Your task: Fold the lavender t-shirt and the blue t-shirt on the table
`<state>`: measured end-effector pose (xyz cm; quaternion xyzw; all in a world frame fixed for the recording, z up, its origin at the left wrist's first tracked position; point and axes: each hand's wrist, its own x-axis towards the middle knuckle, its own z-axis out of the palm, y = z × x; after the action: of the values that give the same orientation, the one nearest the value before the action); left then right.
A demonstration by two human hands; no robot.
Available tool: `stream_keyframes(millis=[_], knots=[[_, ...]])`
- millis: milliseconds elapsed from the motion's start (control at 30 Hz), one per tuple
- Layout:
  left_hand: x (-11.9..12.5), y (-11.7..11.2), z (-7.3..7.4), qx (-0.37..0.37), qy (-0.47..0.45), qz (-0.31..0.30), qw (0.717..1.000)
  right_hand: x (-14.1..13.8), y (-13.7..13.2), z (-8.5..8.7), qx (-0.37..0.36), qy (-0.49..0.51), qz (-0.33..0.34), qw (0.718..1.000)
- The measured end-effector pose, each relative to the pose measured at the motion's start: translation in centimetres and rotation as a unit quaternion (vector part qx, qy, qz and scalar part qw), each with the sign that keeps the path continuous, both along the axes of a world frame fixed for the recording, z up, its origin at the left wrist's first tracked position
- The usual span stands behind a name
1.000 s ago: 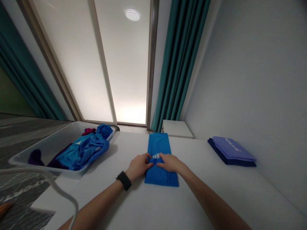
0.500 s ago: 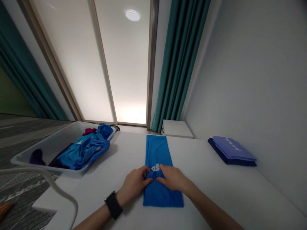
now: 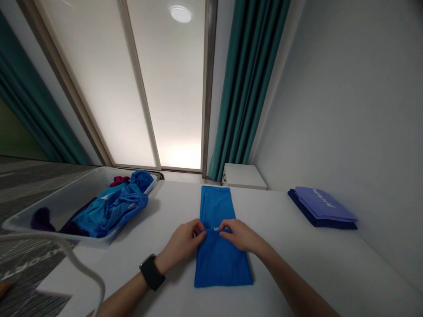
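Note:
A blue garment (image 3: 223,262) lies as a long narrow strip on the white table, its near end folded back over the middle. The turned-over edge runs crosswise, covering most of a small white logo. My left hand (image 3: 187,240) pinches this edge at its left end between thumb and fingers. At the right part of the same edge, my right hand (image 3: 243,235) has its thumb and fingertips closed on the cloth. A black watch is on my left wrist.
A translucent plastic bin (image 3: 109,240) on the left holds rumpled blue, dark purple and red clothes. Folded purple and navy garments (image 3: 325,207) are stacked at the right. A pale cable (image 3: 87,270) curves across the lower left. A white cabinet (image 3: 244,176) stands beyond the table (image 3: 274,273).
Both hands have shifted slightly away from me, drawing the folded edge farther up over the logo. The bunched cloth between them now lies flatter and straighter.

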<state>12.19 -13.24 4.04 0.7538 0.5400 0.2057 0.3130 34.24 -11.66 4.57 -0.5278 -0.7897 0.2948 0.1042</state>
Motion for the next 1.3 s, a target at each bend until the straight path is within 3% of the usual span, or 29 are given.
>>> stream_keyframes(millis=[167, 333, 700, 867, 967, 1300], knots=[[-0.2, 1.4, 0.2, -0.019, 0.03, -0.026, 0.999, 0.1, 0.1, -0.2, 0.026, -0.04, -0.036, 0.998], [-0.3, 1.1, -0.1, -0.008, 0.009, -0.039, 0.999, 1.7, -0.8, -0.5, 0.008, -0.026, -0.057, 0.998], [0.0, 0.0, -0.7, 0.019, 0.038, -0.032, 0.999, 2.4, -1.6, 0.9, -0.042, 0.004, -0.044, 0.998], [0.3, 0.1, -1.4, 0.021, 0.045, -0.044, 0.998, 2.1, -2.1, 0.4, -0.027, -0.04, -0.057, 0.997], [0.2, 0.2, -1.8, 0.02, 0.028, -0.048, 0.998, 2.1, -2.3, 0.1, -0.018, -0.051, -0.032, 0.998], [0.0, -0.4, -0.3, 0.01, 0.013, -0.079, 0.997, 2.1, -3.0, 1.2, -0.041, 0.003, 0.021, 0.999]])
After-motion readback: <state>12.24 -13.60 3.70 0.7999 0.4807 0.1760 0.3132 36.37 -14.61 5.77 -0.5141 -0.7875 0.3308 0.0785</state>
